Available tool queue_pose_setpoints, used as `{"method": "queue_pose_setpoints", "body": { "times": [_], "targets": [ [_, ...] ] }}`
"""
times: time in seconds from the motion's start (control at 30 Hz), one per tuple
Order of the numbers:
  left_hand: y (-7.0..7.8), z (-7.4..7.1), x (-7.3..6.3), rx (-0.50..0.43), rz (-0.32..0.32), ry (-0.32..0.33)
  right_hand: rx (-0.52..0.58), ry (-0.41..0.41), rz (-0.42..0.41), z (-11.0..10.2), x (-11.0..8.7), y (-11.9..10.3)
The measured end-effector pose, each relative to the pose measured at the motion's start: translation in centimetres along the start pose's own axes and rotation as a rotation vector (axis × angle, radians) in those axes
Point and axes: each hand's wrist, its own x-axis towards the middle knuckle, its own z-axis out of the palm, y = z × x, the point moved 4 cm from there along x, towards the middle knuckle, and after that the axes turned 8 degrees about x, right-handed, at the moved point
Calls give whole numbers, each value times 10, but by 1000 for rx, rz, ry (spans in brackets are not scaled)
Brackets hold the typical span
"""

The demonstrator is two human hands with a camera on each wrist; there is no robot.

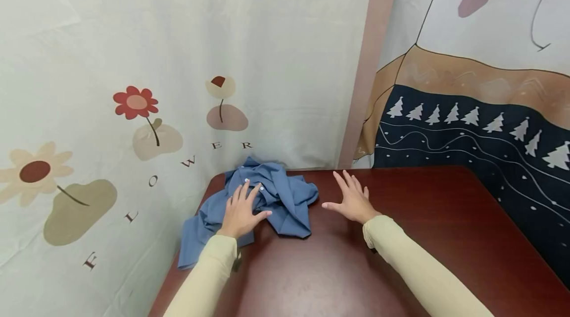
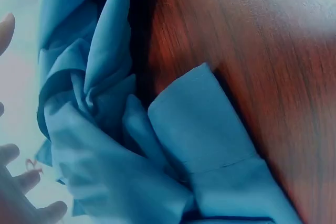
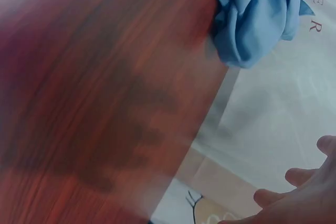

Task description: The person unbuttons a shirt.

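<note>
A crumpled blue shirt (image 1: 285, 193) with small white buttons lies in a heap at the table's far left corner. In the left wrist view a flat cuffed end of the shirt (image 2: 205, 124) stretches over the wood. My left hand (image 1: 240, 210) hovers over the heap with fingers spread, holding nothing. To the right of the shirt, my right hand (image 1: 353, 199) is held above the table, its fingers spread too and the palm bare. The right wrist view shows its fingertips at the lower right, apart from the shirt (image 3: 252, 19).
The dark red wooden table (image 1: 423, 228) reaches to the right and toward me. A white curtain (image 1: 289, 60) with printed flowers hangs along its left and back. Behind the right side hangs a dark blue printed cloth (image 1: 445, 144) with white trees.
</note>
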Motion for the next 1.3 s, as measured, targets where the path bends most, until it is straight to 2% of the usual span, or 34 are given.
{"method": "queue_pose_setpoints", "body": {
  "times": [0.23, 0.43, 0.73, 0.87, 1.03, 1.17, 1.3],
  "targets": [
    [-8, 12, 1, -74, -77, 27, 83, -61, 23, 26, 21, -15],
    [-6, 22, 1, -74, -108, 41, 83, -84, 37, 47, 31, -22],
    [-2, 35, 5, 7, -136, 50, 43, -103, 37, 70, 41, -23],
    [-1, 38, 5, 42, -136, 85, 24, -117, 49, 80, 42, -20],
    [-4, 39, 4, 72, -140, 138, -30, -104, 37, 87, 46, -19],
    [-6, 34, 3, 88, -144, 168, -94, -79, -20, 88, 49, -24],
    [-8, 29, 2, 101, -136, 181, -100, -45, -78, 88, 49, -28]
  ]
}}
